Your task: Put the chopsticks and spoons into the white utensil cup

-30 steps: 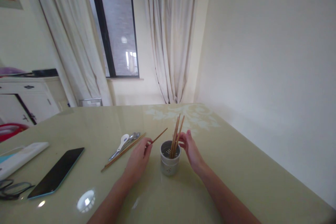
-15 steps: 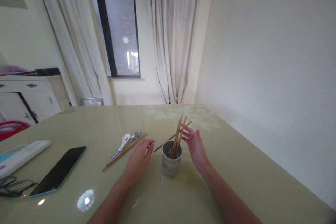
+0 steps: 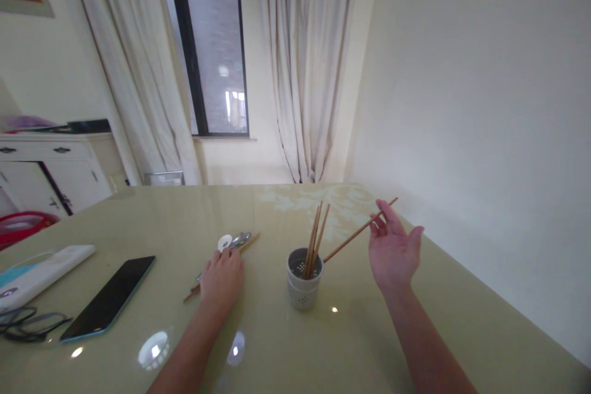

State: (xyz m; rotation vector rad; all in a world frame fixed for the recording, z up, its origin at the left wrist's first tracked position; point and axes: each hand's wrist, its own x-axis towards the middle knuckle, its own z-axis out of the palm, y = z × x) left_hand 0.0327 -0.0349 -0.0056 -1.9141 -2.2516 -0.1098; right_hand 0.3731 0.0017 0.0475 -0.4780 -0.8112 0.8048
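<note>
A pale wall (image 3: pixel 484 104) rises at two o'clock from a grey perforated cup (image 3: pixel 302 292), which marks the clock's centre, with twelve pointing away from the wearer. A glossy green counter (image 3: pixel 277 357) spreads all around. Cream curtains (image 3: pixel 129 74) hang near eleven and at twelve, with a dark-framed window (image 3: pixel 217 43) between them; a white cabinet (image 3: pixel 69 172) stands far off towards ten. The person's left hand (image 3: pixel 222 277) is at nine o'clock, palm down, fingertips at a white spoon (image 3: pixel 225 242); whether its grip closes on anything cannot be told. The right hand (image 3: pixel 394 258) is between two and three, palm up, thumb well apart; its grip is loose, the fingers curled lightly on a lone chopstick (image 3: pixel 348 241). Farther out at nine lies a dark phone (image 3: pixel 111 295). The cup stands upright, and metal spoons (image 3: pixel 241 239) lie by the white one towards ten. Slimmest are the wooden chopsticks: several standing chopsticks (image 3: pixel 316 237) lean in the cup towards one o'clock, loose chopsticks (image 3: pixel 252 240) run partly under the left hand, and the lone one slants from beside the rim up to the right hand.
</note>
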